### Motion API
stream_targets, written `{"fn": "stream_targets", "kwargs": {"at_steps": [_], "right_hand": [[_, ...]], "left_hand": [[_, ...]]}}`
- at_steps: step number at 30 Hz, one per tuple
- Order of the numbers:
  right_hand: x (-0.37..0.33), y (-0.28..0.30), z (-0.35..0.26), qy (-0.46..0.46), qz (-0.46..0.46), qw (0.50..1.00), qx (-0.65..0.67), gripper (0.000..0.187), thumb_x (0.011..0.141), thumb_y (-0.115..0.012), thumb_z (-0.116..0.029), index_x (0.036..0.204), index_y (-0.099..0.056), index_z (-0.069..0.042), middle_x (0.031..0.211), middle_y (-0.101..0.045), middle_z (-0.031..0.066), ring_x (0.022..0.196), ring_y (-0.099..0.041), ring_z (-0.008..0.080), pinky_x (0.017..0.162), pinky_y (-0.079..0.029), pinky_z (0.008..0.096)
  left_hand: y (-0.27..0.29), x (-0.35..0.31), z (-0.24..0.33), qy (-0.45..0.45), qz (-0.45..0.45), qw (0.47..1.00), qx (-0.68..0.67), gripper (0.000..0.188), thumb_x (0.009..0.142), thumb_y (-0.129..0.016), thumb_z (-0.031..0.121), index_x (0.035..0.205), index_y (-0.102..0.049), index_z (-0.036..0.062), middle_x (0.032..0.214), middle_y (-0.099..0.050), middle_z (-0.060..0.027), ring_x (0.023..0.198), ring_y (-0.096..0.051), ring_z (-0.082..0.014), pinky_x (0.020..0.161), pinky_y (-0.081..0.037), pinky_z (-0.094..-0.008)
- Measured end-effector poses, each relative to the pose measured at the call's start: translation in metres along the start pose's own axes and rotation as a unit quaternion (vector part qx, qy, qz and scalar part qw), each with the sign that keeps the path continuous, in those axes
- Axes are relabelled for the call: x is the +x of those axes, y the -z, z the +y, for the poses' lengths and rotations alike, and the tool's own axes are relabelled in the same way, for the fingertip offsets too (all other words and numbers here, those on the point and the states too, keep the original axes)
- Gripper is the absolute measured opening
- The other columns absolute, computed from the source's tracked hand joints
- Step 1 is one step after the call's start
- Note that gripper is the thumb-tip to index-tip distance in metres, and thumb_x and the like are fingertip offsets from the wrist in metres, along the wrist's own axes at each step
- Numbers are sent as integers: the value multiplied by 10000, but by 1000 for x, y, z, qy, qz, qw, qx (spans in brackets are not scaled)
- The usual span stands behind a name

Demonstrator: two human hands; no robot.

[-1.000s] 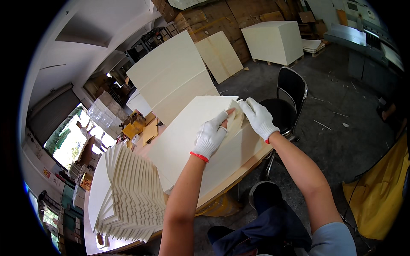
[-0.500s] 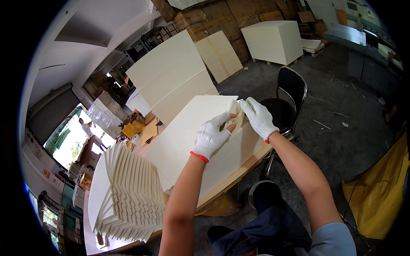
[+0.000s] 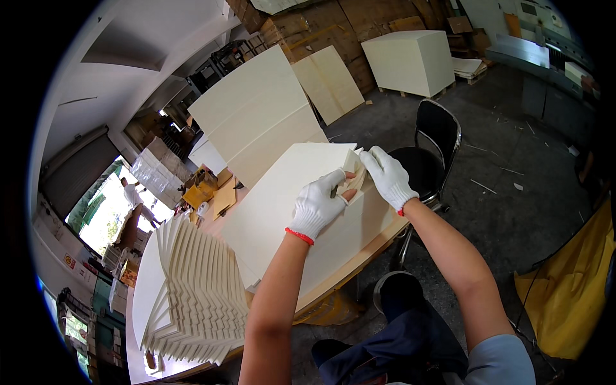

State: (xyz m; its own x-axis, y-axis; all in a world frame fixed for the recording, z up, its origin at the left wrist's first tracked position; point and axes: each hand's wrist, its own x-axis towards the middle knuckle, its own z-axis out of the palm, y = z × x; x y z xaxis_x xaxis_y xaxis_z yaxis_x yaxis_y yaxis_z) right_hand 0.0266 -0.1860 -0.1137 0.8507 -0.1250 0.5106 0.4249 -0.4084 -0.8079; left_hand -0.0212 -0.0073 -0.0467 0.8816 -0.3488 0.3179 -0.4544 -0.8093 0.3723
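Note:
A tall stack of white card sheets (image 3: 276, 199) sits on the table in front of me. At its far right corner several sheets bend up in a small fan between my hands. My left hand (image 3: 319, 204), in a white knit glove with bare thumb and index tips, grips the edge of these sheets, thumb and index bent around them. My right hand (image 3: 388, 174), gloved too, has its fingers closed over the same corner from the right; its fingertips are partly hidden. To the left, a second pile of card sheets (image 3: 199, 289) lies in staggered, fanned layers.
The wooden table edge (image 3: 346, 273) runs along my front. A black chair (image 3: 433, 144) stands right of the stack. Behind are a larger sheet stack (image 3: 256, 109), a board (image 3: 328, 85) and a pallet load (image 3: 410, 61). Yellow cloth (image 3: 568, 289) hangs at right.
My hands stay at the corner almost unmoved; the bent sheets between them have shifted slightly. In the far doorway, a person has moved a little to the right.

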Motion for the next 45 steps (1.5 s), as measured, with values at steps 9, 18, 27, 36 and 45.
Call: {"fn": "stream_targets", "kwargs": {"at_steps": [9,18,27,36,45], "right_hand": [[0,1,-3,-7,2,1000,12,485,1013,-427,-513,956,-587,-59,877,-665,228,884,-627,443,751,-448,521],[-3,-2,1,15,19,999,33,408,1011,-487,-458,933,-591,-71,827,-667,192,829,-645,411,712,-456,497],[-6,-1,2,-35,-2,995,96,421,999,-514,-474,917,-616,-74,757,-651,131,729,-645,319,677,-459,415],[-3,13,1,-12,-38,996,77,460,983,-518,-516,890,-635,-82,783,-679,126,766,-661,332,707,-480,412],[11,35,-1,227,-74,936,-257,371,945,-547,-477,982,-672,-130,857,-687,158,808,-663,353,714,-516,483]], "left_hand": [[-2,0,-4,-4,-1,1000,-9,337,902,-699,263,1230,-681,185,850,-671,-128,766,-656,-262,773,-515,-376],[-12,1,-9,-5,57,996,62,465,943,-605,201,1404,-549,221,1015,-712,-175,922,-686,-390,800,-535,-453],[-17,30,-9,29,26,995,91,442,948,-618,296,1379,-572,211,1102,-708,-184,1033,-665,-393,882,-521,-459],[-14,4,-13,-6,40,999,-21,422,938,-653,263,1352,-602,198,1116,-719,-162,1045,-685,-355,900,-530,-420],[-8,5,-8,17,17,997,-76,292,996,-547,161,1251,-687,140,1060,-723,-115,824,-635,-178,815,-512,-314]]}}
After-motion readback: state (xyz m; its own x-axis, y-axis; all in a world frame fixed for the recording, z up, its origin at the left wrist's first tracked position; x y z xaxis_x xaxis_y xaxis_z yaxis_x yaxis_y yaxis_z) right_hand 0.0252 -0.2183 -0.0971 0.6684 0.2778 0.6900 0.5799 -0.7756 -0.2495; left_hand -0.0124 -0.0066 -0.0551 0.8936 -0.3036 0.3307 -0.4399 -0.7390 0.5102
